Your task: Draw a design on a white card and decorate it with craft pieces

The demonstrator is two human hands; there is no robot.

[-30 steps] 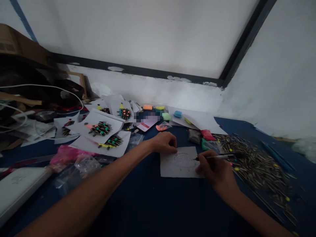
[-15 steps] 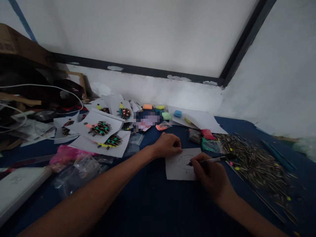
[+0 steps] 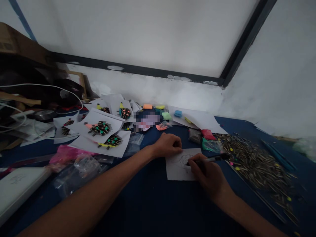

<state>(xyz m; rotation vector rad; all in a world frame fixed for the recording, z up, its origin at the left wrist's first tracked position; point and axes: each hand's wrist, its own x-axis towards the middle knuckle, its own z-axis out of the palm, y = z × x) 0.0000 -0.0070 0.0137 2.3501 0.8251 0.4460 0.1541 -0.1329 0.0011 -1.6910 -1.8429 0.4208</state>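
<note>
A small white sheet of paper (image 3: 175,171) lies on the dark blue table, bearing a drawn rounded outline with many small marks inside. My left hand (image 3: 168,145) is closed, its curled fingertips holding the sheet down at its upper left edge. In my closed right hand (image 3: 209,176) is a black pen (image 3: 214,158), gripped near the tip. Its tip meets the drawing around the middle of the sheet, and its dark rear end points right. The right fingers cover the sheet's right side.
Sunflower seeds (image 3: 261,171) are heaped at right. Small clay packets, including a red one (image 3: 207,134) and a green one (image 3: 211,145), lie beyond the sheet. At left are papers with seed-covered hedgehog figures (image 3: 100,128), plastic bags (image 3: 81,168) and a white box (image 3: 22,187).
My right hand has shifted slightly left with the pen, whose tip is at another spot on the drawing. More dark marks show there. My left hand stays put.
</note>
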